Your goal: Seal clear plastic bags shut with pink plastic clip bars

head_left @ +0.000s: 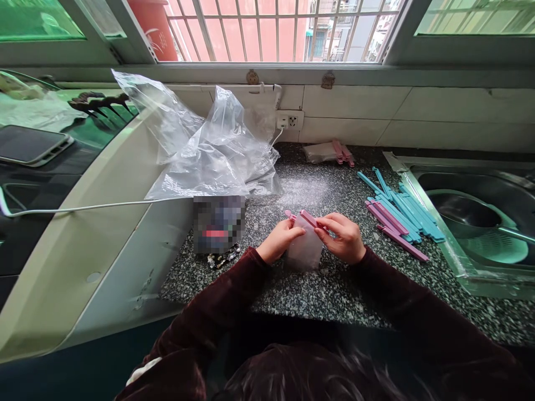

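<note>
Your left hand (279, 240) and right hand (340, 238) meet at the middle of the granite counter (309, 289), both pinching a pink sealing clip (307, 218) that lies across the top edge of a small clear bag (304, 250). Your left fingertips grip the clip's end at about 10 o'clock from the bag; your right thumb and fingers clamp the other end at about 2 o'clock. The bag hangs below the clip between your wrists; what is in it cannot be made out.

At 3 o'clock from your hands lies a loose heap of blue and pink clips (397, 214), spread on the counter, well apart from the bag. Past it, at the far right, a steel sink (460, 184) holds a metal bowl (463, 214) and a green colander (497, 248). At 12 o'clock, against the tiled wall, a small packed bag (321, 151) lies with pink clips (343, 153) touching it. At 10 o'clock crumpled clear plastic bags (209, 150) pile up; their contents cannot be told. At 9 o'clock, on a white appliance (83, 234), a phone (33, 145) rests.
</note>
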The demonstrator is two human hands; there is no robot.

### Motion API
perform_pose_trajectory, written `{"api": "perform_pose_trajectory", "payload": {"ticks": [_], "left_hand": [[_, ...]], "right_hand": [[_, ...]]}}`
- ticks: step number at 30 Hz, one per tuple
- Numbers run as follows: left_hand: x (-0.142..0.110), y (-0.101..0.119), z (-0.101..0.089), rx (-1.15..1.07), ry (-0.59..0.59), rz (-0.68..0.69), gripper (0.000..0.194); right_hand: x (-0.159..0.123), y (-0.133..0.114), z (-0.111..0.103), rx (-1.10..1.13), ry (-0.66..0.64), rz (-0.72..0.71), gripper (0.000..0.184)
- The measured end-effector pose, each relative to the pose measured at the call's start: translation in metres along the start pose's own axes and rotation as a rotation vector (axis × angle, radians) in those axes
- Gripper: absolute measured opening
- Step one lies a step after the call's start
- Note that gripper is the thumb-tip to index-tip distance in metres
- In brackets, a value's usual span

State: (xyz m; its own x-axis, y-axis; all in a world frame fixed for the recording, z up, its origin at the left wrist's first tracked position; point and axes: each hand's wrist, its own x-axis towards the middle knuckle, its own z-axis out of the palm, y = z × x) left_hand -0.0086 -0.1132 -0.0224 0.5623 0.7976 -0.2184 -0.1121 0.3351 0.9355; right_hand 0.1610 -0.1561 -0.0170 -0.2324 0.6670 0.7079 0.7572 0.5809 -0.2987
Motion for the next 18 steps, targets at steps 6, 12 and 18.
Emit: {"api": "perform_pose_trajectory", "payload": {"ticks": [6,12,18], "left_hand": [[-0.0015,0.0044,0.0024,0.074,0.000,0.024,0.025],[-0.0029,0.0075,0.0028,0.119,0.061,0.075,0.025],[-0.0029,0.0079,0.0012,0.171,0.083,0.125,0.036]], "right_hand": [[-0.0017,0.0008,0.0019,-0.048,-0.027,0.001,0.015],[-0.0027,0.0009,0.0033,-0.076,-0.033,-0.020,0.014],[-0.0024,0.0005,0.0037,-0.142,-0.057,-0.032,0.014]]}}
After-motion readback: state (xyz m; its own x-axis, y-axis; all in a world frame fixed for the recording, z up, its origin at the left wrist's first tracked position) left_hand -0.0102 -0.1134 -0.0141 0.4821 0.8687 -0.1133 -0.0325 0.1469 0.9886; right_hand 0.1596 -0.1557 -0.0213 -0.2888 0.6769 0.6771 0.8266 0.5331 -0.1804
